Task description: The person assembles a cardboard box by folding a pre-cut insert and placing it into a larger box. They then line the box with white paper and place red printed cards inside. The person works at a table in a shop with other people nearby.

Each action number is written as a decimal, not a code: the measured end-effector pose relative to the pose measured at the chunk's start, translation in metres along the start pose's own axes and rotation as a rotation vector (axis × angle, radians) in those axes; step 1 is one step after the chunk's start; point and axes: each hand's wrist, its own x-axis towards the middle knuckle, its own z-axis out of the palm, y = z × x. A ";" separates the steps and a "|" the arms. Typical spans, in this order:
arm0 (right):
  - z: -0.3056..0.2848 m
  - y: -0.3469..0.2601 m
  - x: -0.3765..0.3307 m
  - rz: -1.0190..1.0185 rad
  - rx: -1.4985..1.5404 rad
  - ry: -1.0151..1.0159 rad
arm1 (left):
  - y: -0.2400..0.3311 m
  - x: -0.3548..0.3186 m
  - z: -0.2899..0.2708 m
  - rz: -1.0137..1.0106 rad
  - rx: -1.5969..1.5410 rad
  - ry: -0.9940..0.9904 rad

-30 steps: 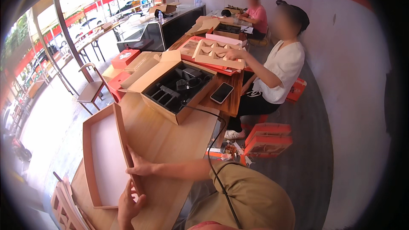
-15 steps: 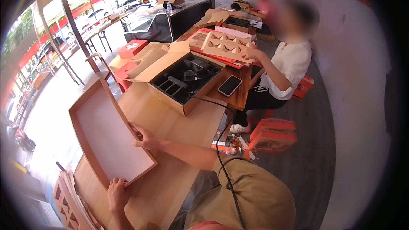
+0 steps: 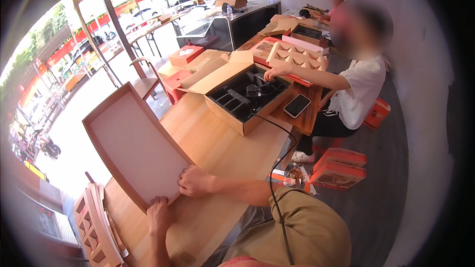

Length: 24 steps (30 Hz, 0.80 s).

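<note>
A shallow brown box lid [image 3: 131,138] with a pale inside is tilted up off the wooden table [image 3: 217,143]. My right hand [image 3: 195,181] grips its near right corner. My left hand [image 3: 158,213] holds its lower edge from below. Both hands are closed on the lid's rim. A stack of brown cardboard inserts with cut-out cells [image 3: 94,230] lies at my left, just beyond the left hand.
An open carton with black divided trays [image 3: 242,96] stands farther along the table, a black cable [image 3: 277,168] running from it. A seated person in a white shirt [image 3: 356,94] reaches into it, a phone [image 3: 297,105] beside. Orange-red boxes [image 3: 339,168] lie on the floor.
The lid has swung from standing nearly on edge to a flatter tilt facing me, and it has moved right. My hands have shifted with it along its near edge.
</note>
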 end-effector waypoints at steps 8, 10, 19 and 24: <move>-0.014 -0.007 -0.002 0.161 -0.066 -0.185 | 0.032 0.000 -0.016 -0.003 -0.068 -0.057; -0.024 -0.007 -0.002 0.186 -0.088 -0.269 | 0.036 -0.001 -0.013 -0.017 -0.037 -0.065; -0.028 -0.014 -0.010 0.219 -0.053 -0.244 | 0.047 -0.009 0.000 -0.040 0.069 0.004; -0.004 -0.005 -0.015 0.104 -0.034 0.063 | 0.034 -0.008 0.022 0.005 0.175 0.099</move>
